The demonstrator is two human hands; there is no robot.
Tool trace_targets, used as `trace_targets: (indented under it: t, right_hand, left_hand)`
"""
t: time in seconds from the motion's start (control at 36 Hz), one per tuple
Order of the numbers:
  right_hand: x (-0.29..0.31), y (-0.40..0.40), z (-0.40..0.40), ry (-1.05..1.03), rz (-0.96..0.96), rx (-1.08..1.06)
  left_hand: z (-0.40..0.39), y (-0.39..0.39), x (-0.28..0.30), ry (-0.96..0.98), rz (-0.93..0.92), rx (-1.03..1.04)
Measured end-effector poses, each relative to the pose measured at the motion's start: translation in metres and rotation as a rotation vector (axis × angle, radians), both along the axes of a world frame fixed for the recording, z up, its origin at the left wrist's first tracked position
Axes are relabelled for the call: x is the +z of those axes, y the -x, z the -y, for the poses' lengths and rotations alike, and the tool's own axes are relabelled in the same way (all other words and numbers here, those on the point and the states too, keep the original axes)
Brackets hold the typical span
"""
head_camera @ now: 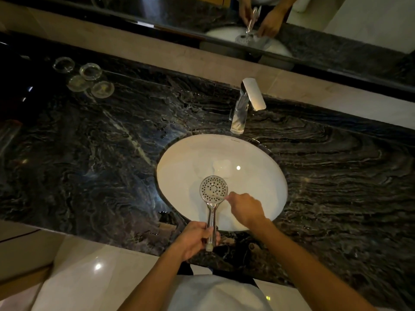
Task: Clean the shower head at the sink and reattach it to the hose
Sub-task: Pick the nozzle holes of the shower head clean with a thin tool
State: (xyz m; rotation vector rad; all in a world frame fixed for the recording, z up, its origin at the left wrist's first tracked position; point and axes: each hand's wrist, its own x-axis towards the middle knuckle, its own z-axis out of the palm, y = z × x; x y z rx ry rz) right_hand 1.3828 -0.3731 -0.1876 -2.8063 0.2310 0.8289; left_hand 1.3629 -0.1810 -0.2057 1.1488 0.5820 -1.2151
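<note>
A chrome shower head (213, 189) with a round perforated face points up over the white oval sink (179, 167). My left hand (194, 240) grips its handle near the threaded end, at the sink's front rim. My right hand (246, 208) is closed, its fingertips touching the right edge of the spray face; something thin may be pinched in them, too small to identify. No hose is in view.
A chrome faucet (246, 104) stands behind the sink with no water running. Several glass coasters or lids (89, 78) lie at the far left of the dark marble counter (89, 164). A mirror (247, 25) along the back reflects my hands. Pale floor tiles show below.
</note>
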Motion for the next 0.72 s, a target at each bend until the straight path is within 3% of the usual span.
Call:
trace_targets:
  t: [0.17, 0.31, 0.5, 0.72]
  right_hand:
    - [-0.006, 0.018, -0.003, -0.101, -0.014, -0.137]
    - [0.006, 0.021, 0.006, -0.413, 0.037, -0.407]
    - [0.018, 0.020, 0.021, -0.609, 0.119, -0.416]
    - [0.024, 0.011, 0.040, -0.915, 0.202, -0.961]
  left_hand:
    - [0.001, 0.000, 0.007, -0.014, 0.005, -0.009]
    - [0.002, 0.002, 0.011, -0.054, 0.012, -0.009]
    - [0.021, -0.005, 0.020, -0.140, 0.125, -0.034]
    - [0.043, -0.034, 0.035, -0.104, 0.172, -0.042]
